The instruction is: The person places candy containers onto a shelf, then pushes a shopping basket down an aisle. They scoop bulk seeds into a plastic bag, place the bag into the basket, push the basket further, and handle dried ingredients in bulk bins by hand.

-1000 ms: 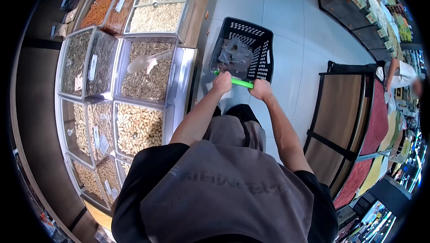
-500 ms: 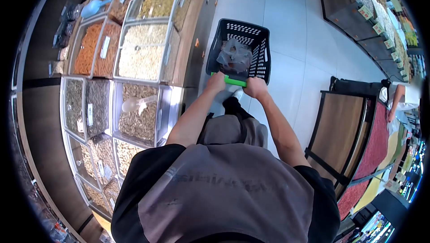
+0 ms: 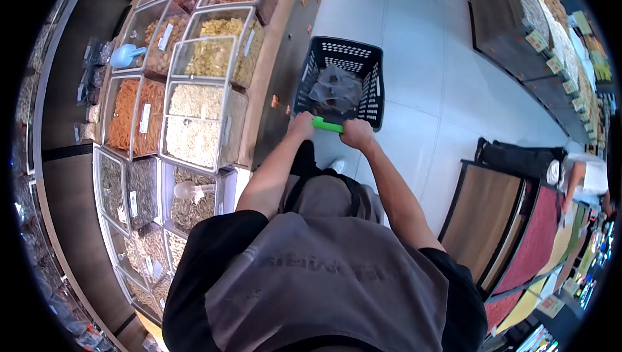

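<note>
A black perforated shopping basket [image 3: 343, 46] stands out in front of me over the aisle floor. Both my hands are closed around its green handle [image 3: 328, 125]: my left hand [image 3: 301, 125] at the left end, my right hand [image 3: 357, 134] at the right end. Inside the basket lies a clear plastic bag [image 3: 335, 89] with something darker in it that I cannot make out. My legs show just below the handle, with one white shoe [image 3: 337, 165] on the floor.
Clear bulk bins line my left, among them white flakes [image 3: 194, 122], orange strips [image 3: 126, 115], yellow pieces [image 3: 214, 44] and dark seeds [image 3: 188, 212]. A blue scoop [image 3: 127, 56] rests on one. At right stand a wooden-sided display [image 3: 483, 212], another person's arm [image 3: 573, 183] and a far counter [image 3: 499, 15].
The bins on my left have slid down and back past me as I move forward along the aisle. Both hands keep their hold on the handle, and the basket sits slightly lower and further left in view.
</note>
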Tool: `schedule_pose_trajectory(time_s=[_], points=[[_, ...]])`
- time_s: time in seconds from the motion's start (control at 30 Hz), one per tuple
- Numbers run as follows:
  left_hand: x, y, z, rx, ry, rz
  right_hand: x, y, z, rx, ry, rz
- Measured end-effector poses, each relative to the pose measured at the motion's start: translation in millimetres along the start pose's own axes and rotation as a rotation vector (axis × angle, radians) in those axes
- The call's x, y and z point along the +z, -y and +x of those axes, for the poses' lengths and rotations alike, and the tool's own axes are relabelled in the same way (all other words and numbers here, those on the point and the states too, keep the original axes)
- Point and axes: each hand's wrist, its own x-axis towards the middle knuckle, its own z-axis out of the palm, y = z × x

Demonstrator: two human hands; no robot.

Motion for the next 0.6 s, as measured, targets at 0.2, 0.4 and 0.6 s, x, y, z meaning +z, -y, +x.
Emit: schedule_pose_trajectory(time_s=[0.2, 0.4, 0.6], points=[[-52.7, -38.8, 45.7, -0.093, 0.05, -0.079, -36.2, -23.4, 56.7, 0.009, -0.024, -0.005], [-101.3, -71.9, 123.9, 0.024, 0.071, 0.018, -79.4, -51.6, 130.9, 0.103, -0.058, 0.01], [-143.7, -96.4, 211.5, 0.059, 0.054, -0.023, -131.1, -80.0, 205.4, 0.162, -0.02, 0.01]])
